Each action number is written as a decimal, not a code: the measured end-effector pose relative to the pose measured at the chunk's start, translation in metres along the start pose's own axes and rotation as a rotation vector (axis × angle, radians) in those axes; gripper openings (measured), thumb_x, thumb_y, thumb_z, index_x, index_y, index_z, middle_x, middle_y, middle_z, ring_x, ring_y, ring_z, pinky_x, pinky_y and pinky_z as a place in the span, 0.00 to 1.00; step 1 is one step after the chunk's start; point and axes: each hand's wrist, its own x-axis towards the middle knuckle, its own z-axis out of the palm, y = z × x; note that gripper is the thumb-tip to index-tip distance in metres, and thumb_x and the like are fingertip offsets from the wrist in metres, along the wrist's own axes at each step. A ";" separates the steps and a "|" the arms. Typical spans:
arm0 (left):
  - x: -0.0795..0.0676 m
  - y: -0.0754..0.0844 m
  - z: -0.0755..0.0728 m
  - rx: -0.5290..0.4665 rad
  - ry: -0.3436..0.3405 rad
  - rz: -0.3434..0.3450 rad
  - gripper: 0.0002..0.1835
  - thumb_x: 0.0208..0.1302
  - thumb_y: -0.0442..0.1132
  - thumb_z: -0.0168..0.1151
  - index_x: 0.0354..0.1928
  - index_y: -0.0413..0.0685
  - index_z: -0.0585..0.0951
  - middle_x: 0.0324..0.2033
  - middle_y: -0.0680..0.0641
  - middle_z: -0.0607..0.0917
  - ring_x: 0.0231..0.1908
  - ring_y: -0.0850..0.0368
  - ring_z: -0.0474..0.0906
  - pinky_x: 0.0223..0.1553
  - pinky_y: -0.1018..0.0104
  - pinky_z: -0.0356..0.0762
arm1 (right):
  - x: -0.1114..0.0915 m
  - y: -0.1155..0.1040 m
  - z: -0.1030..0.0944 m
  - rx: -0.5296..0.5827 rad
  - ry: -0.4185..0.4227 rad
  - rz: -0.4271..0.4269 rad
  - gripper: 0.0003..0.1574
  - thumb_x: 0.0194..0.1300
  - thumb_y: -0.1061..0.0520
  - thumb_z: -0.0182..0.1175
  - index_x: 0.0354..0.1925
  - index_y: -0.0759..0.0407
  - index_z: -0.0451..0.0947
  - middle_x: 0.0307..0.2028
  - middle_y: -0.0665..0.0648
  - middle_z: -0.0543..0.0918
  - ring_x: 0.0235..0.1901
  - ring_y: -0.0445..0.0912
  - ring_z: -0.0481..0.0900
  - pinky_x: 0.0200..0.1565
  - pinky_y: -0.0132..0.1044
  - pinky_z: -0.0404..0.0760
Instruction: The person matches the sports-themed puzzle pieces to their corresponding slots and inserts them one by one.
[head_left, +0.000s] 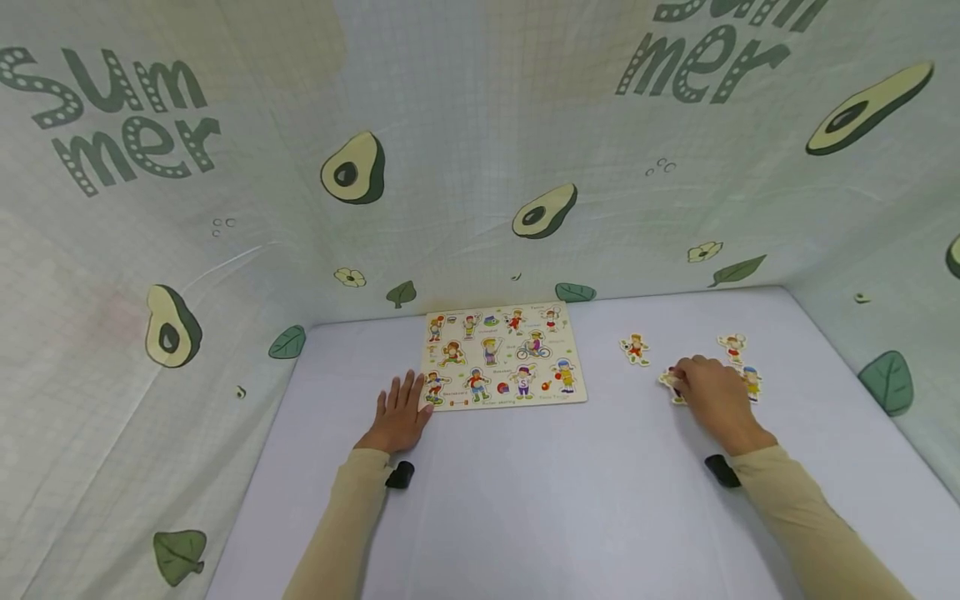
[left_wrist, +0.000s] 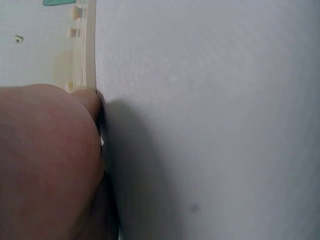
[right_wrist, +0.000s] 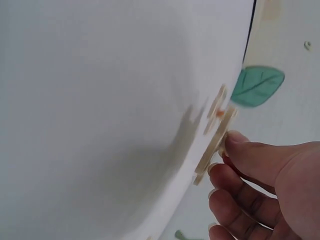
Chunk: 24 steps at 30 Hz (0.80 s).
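Observation:
A wooden puzzle board (head_left: 502, 357) with printed sports figures lies on the table. My left hand (head_left: 397, 414) rests flat with spread fingers at its lower left corner; in the left wrist view the thumb (left_wrist: 89, 100) touches the board's edge. To the right of the board, my right hand (head_left: 716, 400) pinches a figure-shaped wooden puzzle piece (right_wrist: 216, 142) between thumb and fingers. The held piece is seen edge-on in the right wrist view, and its picture is mostly covered by the fingers in the head view.
A loose puzzle piece of a ball player (head_left: 635, 349) lies between the board and the right hand. Past that hand are a piece in white and red (head_left: 733, 347) and a blue-capped piece (head_left: 751, 382), partly hidden. A patterned cloth (head_left: 450, 150) hangs behind the white table (head_left: 540, 500).

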 end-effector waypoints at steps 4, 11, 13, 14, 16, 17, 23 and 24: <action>-0.002 0.003 -0.001 -0.007 0.009 0.000 0.38 0.86 0.52 0.39 0.85 0.40 0.43 0.85 0.35 0.38 0.83 0.33 0.29 0.80 0.35 0.27 | 0.004 -0.022 0.003 0.010 -0.007 -0.020 0.06 0.67 0.65 0.70 0.40 0.68 0.84 0.34 0.63 0.85 0.37 0.63 0.83 0.38 0.59 0.78; 0.003 -0.003 0.003 0.020 -0.005 -0.010 0.38 0.86 0.52 0.40 0.86 0.41 0.42 0.85 0.36 0.37 0.83 0.33 0.28 0.80 0.34 0.28 | 0.013 -0.061 0.014 0.006 -0.007 -0.067 0.07 0.67 0.64 0.71 0.41 0.67 0.84 0.35 0.62 0.86 0.38 0.60 0.83 0.42 0.57 0.79; 0.005 -0.005 0.004 0.018 -0.010 -0.010 0.39 0.86 0.52 0.40 0.86 0.41 0.42 0.85 0.36 0.36 0.83 0.33 0.28 0.80 0.34 0.28 | 0.015 -0.073 0.016 0.011 -0.010 -0.075 0.07 0.67 0.64 0.72 0.41 0.67 0.85 0.36 0.61 0.86 0.39 0.59 0.83 0.43 0.56 0.80; 0.006 -0.006 0.004 0.017 -0.009 -0.008 0.39 0.86 0.52 0.40 0.86 0.41 0.42 0.85 0.36 0.37 0.83 0.33 0.28 0.80 0.34 0.29 | 0.016 -0.078 0.017 0.014 -0.017 -0.074 0.06 0.67 0.64 0.71 0.41 0.66 0.85 0.36 0.61 0.86 0.39 0.58 0.84 0.44 0.56 0.80; 0.007 -0.007 0.005 0.018 -0.008 -0.007 0.39 0.86 0.53 0.39 0.86 0.42 0.42 0.85 0.37 0.37 0.83 0.33 0.28 0.80 0.34 0.29 | 0.019 -0.087 0.020 0.022 -0.022 -0.081 0.06 0.67 0.64 0.72 0.42 0.66 0.85 0.36 0.60 0.86 0.39 0.57 0.84 0.43 0.55 0.80; 0.007 -0.007 0.005 0.017 -0.008 -0.006 0.39 0.86 0.53 0.40 0.86 0.42 0.42 0.85 0.37 0.37 0.83 0.33 0.28 0.80 0.34 0.29 | 0.020 -0.092 0.021 0.025 -0.023 -0.085 0.07 0.67 0.64 0.72 0.42 0.66 0.85 0.35 0.59 0.86 0.39 0.56 0.84 0.43 0.54 0.80; 0.007 -0.006 0.006 0.014 0.000 -0.004 0.39 0.86 0.53 0.40 0.86 0.42 0.42 0.85 0.37 0.37 0.83 0.33 0.29 0.79 0.33 0.29 | 0.028 -0.111 0.032 0.043 -0.005 -0.129 0.08 0.67 0.63 0.73 0.43 0.65 0.86 0.35 0.57 0.85 0.36 0.53 0.82 0.40 0.50 0.81; 0.007 -0.006 0.006 0.013 0.001 -0.005 0.39 0.86 0.53 0.39 0.86 0.42 0.42 0.85 0.37 0.37 0.83 0.33 0.29 0.79 0.33 0.29 | 0.029 -0.113 0.034 0.046 0.001 -0.137 0.08 0.67 0.63 0.73 0.43 0.65 0.86 0.35 0.57 0.85 0.36 0.53 0.82 0.40 0.49 0.81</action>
